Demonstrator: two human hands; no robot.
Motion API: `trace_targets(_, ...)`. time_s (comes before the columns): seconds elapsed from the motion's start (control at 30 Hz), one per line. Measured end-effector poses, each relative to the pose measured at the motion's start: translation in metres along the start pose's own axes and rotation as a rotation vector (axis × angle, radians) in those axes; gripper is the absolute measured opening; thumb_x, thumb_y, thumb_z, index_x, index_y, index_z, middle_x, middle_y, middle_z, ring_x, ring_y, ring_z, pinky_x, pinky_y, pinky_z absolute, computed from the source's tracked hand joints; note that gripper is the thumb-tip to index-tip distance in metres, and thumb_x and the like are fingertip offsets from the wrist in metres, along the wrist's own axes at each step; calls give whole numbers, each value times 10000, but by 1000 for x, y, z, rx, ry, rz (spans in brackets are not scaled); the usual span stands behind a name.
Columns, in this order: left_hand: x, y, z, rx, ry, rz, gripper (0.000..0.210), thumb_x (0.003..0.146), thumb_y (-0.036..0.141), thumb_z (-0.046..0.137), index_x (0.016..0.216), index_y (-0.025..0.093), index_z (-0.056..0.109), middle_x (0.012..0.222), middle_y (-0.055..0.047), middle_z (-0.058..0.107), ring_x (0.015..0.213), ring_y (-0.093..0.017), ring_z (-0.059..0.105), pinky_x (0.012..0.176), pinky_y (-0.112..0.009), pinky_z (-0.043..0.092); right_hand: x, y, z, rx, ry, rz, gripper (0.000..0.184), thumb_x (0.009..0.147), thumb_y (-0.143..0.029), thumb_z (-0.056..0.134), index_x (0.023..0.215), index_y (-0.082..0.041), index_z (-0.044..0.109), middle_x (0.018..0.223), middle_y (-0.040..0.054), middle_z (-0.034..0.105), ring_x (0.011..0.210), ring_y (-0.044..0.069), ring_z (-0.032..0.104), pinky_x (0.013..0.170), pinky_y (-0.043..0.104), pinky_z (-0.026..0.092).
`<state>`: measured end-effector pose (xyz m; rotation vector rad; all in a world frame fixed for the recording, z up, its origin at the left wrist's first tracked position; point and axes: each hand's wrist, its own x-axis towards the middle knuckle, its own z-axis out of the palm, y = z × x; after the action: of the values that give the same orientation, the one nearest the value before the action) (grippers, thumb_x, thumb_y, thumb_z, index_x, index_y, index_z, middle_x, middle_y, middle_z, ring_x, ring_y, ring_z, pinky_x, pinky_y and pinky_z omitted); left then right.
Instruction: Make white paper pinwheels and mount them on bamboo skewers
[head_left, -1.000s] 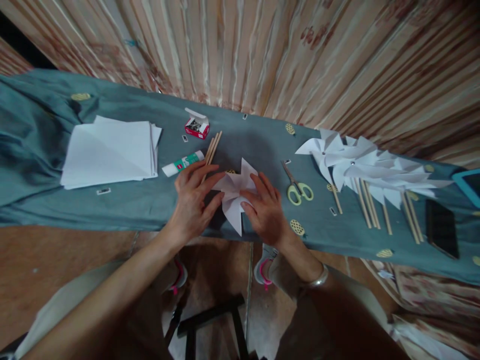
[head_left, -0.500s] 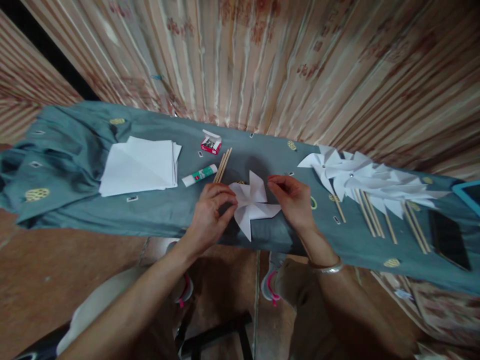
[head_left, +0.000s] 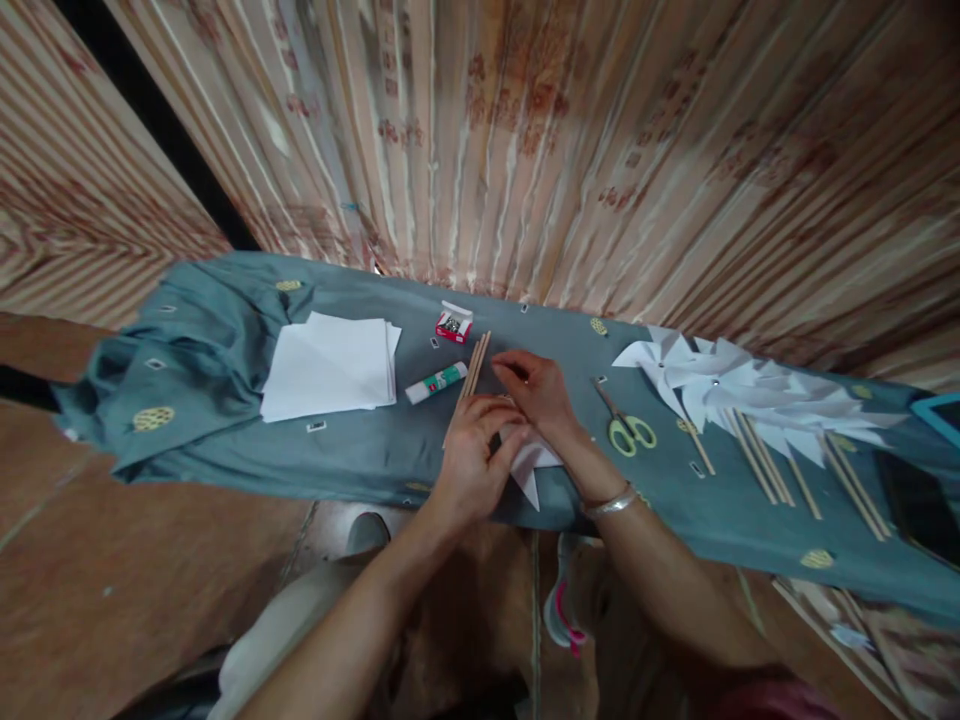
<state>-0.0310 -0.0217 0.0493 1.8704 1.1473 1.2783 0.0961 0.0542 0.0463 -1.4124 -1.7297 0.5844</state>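
Observation:
A white paper pinwheel (head_left: 535, 462) lies near the table's front edge, mostly covered by my hands. My left hand (head_left: 480, 450) is closed on its left side, with thumb and forefinger curled together over the paper. Above the pinwheel, my right hand (head_left: 538, 395) points left, its fingertips pinched close to the wooden sticks (head_left: 474, 366). Whatever those fingertips hold, if anything, is too small to make out. A glue stick (head_left: 436, 383) lies left of the sticks. Behind it stands an open red box (head_left: 454, 323) with small metal pieces inside.
A stack of white paper (head_left: 330, 368) lies to the left on the green cloth (head_left: 225, 430). Scissors with yellow-green handles (head_left: 631, 434) rest right of my hands. Further right are several pinwheels on sticks (head_left: 757, 385) and a dark phone (head_left: 919, 505). A curtain (head_left: 480, 150) hangs behind.
My right hand has moved left across the pinwheel towards the sticks, uncovering the scissors. My left hand now covers more of the pinwheel. The whole view has shifted somewhat.

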Motion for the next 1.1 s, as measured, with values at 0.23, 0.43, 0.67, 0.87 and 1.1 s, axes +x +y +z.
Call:
trace_targets(0.23, 9, 1, -16, -101, 153, -149, 244, 843, 205, 578, 1073, 186, 655, 1098, -86, 640, 1081, -228, 561, 1004, -399, 425, 71, -31, 38, -711, -330, -159, 351, 963, -179, 364, 1136, -186, 669, 1123, 92, 714, 1033, 207, 649, 913, 313, 465)
trace_targets(0.43, 10, 3, -25, -150, 188, -185, 323, 852, 223, 572, 1168, 167, 605, 1180, -108, 616, 1156, -242, 530, 1040, -404, 390, 95, -28, 65, -850, -396, -122, 356, 944, -131, 353, 1077, -87, 681, 1044, 216, 706, 1019, 280, 656, 890, 373, 472)
trace_targets(0.67, 7, 0, -30, -194, 202, -193, 334, 849, 225, 578, 1178, 178, 599, 1210, -110, 607, 1182, -246, 518, 1054, -424, 385, 110, -27, 67, -898, -409, -86, 310, 910, -203, 464, 1102, -83, 676, 1064, 219, 706, 1038, 287, 654, 870, 344, 479)
trace_targets(0.87, 5, 1, -31, -217, 210, -196, 348, 837, 203, 588, 1185, 205, 592, 1225, -105, 600, 1184, -244, 521, 1055, -438, 392, 114, -27, 68, -877, -391, -73, 289, 883, -150, 481, 1077, -95, 687, 1051, 214, 714, 1006, 278, 662, 851, 334, 473)
trace_targets(1.1, 6, 1, -33, -200, 197, -192, 351, 846, 209, 574, 1194, 162, 584, 1239, -130, 592, 1193, -253, 512, 1053, -438, 390, 111, -22, 68, -783, -329, -47, 276, 854, -121, 467, 975, -92, 714, 1011, 202, 723, 960, 274, 660, 833, 332, 466)
